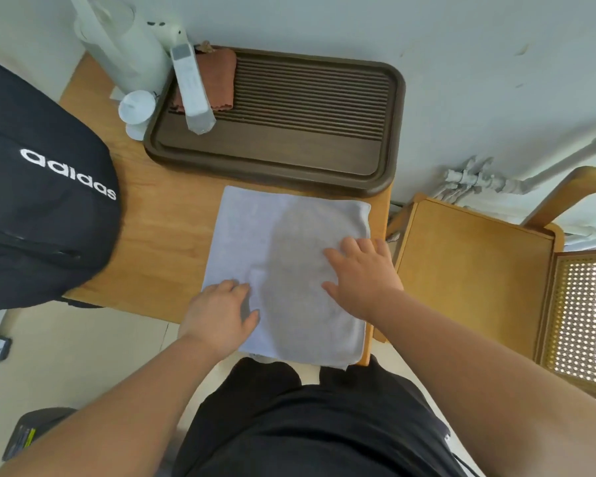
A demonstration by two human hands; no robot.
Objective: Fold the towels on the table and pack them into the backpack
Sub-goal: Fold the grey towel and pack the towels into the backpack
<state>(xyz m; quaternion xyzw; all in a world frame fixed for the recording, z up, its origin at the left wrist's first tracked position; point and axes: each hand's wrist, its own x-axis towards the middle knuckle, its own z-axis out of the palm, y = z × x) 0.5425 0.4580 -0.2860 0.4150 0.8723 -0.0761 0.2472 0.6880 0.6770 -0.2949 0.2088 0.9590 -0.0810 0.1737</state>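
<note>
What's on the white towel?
Only the left hand and right hand, resting on the towel. Whatever lies under it on the table is covered.

A white, squarely folded terry towel [255, 228] is lying on the light wooden table [159, 235], its near edge hanging just over the table's front. The left hand [221, 313] is resting flat on the towel's near-left part, and the right hand [362, 270] is pressing down with spread fingers near its right edge. A black fabric backpack with white lettering [42, 208] is sitting at the table's left end. A dark brown slatted wooden tray [272, 175] is lying just beyond the towel.
</note>
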